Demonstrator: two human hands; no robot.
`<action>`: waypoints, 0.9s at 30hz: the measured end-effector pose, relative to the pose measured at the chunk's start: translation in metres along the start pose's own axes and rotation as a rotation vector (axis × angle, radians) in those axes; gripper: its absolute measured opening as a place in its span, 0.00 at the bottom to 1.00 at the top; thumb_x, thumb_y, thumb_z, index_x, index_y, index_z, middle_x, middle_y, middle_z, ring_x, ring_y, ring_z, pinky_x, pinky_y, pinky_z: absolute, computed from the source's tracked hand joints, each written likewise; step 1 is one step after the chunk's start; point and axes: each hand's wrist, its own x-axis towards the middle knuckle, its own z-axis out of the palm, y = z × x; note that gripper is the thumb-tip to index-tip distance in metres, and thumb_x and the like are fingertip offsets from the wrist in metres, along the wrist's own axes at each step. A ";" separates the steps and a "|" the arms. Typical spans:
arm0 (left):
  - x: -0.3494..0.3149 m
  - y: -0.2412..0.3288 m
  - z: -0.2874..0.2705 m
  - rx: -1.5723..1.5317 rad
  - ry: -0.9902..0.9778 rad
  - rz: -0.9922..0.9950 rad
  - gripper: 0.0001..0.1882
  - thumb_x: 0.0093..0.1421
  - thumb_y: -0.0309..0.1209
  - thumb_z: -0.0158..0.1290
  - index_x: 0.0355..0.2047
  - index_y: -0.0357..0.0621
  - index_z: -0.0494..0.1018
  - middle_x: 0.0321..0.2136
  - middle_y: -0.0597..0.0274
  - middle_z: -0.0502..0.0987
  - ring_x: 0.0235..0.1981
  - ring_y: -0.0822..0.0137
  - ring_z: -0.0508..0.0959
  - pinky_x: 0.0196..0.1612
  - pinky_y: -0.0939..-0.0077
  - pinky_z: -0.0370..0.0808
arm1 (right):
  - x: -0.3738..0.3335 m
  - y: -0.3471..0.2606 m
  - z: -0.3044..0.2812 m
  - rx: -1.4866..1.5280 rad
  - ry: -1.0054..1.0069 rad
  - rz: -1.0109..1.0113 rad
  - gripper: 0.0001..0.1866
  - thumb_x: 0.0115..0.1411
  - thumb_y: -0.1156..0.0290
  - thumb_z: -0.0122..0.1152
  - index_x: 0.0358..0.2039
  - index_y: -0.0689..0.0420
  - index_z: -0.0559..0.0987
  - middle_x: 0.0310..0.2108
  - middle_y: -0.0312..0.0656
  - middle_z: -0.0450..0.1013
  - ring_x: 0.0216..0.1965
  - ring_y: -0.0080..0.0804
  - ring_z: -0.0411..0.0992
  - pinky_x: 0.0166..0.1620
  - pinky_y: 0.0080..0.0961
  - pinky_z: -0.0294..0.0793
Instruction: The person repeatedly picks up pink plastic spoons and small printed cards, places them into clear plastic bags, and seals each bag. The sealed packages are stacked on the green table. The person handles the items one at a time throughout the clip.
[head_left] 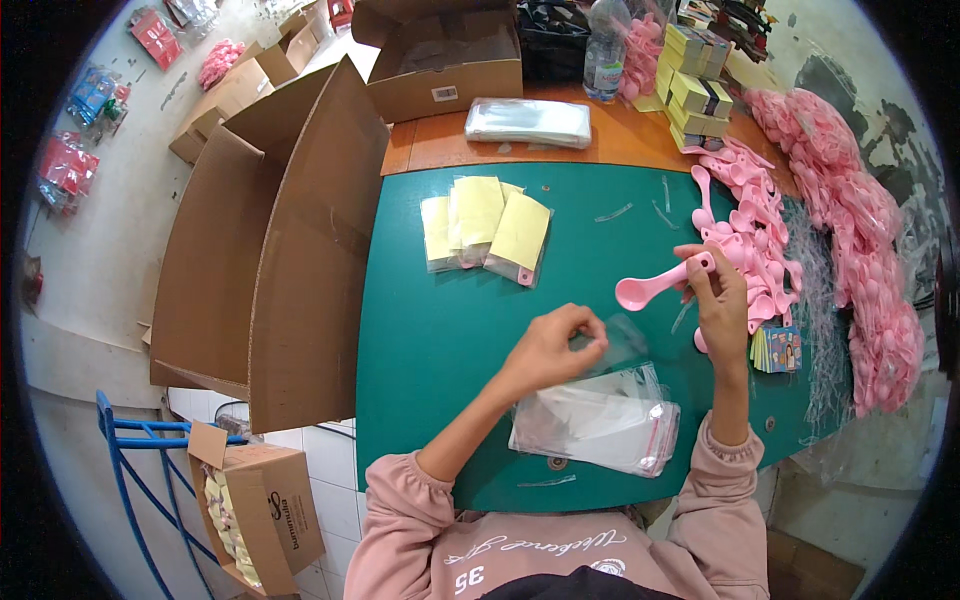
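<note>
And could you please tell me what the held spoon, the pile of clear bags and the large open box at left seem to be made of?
Pink spoon in the right hand: probably plastic, smooth, evenly coloured with a soft sheen.
Clear bags: likely thin plastic film, see-through with shiny creases.
Large open box: apparently corrugated cardboard, matt brown with thick cut edges.

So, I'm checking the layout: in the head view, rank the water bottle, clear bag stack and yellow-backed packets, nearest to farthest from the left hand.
1. Clear bag stack, just below the left hand.
2. Yellow-backed packets, up-left.
3. Water bottle, far back.
</note>
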 end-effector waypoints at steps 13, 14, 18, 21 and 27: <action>0.004 0.004 -0.018 -0.477 -0.060 -0.303 0.12 0.54 0.27 0.54 0.37 0.35 0.70 0.27 0.57 0.78 0.30 0.75 0.76 0.36 0.82 0.72 | -0.015 0.004 0.018 0.175 0.016 -0.096 0.12 0.55 0.80 0.54 0.39 0.60 0.66 0.25 0.37 0.69 0.23 0.19 0.69 0.26 0.13 0.69; 0.004 0.004 -0.018 -0.489 -0.062 -0.307 0.13 0.55 0.28 0.54 0.38 0.34 0.70 0.28 0.59 0.78 0.30 0.76 0.75 0.35 0.83 0.70 | -0.016 0.002 0.019 0.174 0.017 -0.096 0.12 0.55 0.80 0.54 0.39 0.60 0.66 0.25 0.37 0.69 0.23 0.19 0.69 0.26 0.13 0.69; 0.004 0.007 -0.012 -0.506 -0.110 -0.241 0.16 0.56 0.31 0.53 0.42 0.34 0.69 0.30 0.61 0.77 0.31 0.77 0.75 0.37 0.82 0.71 | -0.021 0.002 0.030 0.203 -0.033 -0.039 0.13 0.53 0.80 0.56 0.37 0.61 0.63 0.24 0.38 0.70 0.23 0.20 0.70 0.26 0.14 0.70; 0.002 0.010 -0.012 -0.512 -0.076 -0.190 0.16 0.59 0.33 0.49 0.43 0.34 0.70 0.30 0.63 0.77 0.32 0.78 0.73 0.34 0.84 0.70 | -0.024 0.007 0.038 0.172 -0.103 -0.024 0.14 0.53 0.80 0.57 0.36 0.61 0.62 0.23 0.39 0.71 0.23 0.20 0.70 0.25 0.14 0.70; 0.004 0.016 -0.017 -0.276 -0.185 -0.240 0.18 0.63 0.37 0.42 0.40 0.33 0.71 0.30 0.63 0.76 0.30 0.78 0.73 0.35 0.84 0.71 | -0.025 0.002 0.025 0.148 -0.124 -0.098 0.14 0.59 0.64 0.52 0.37 0.61 0.64 0.25 0.40 0.71 0.26 0.20 0.68 0.30 0.18 0.69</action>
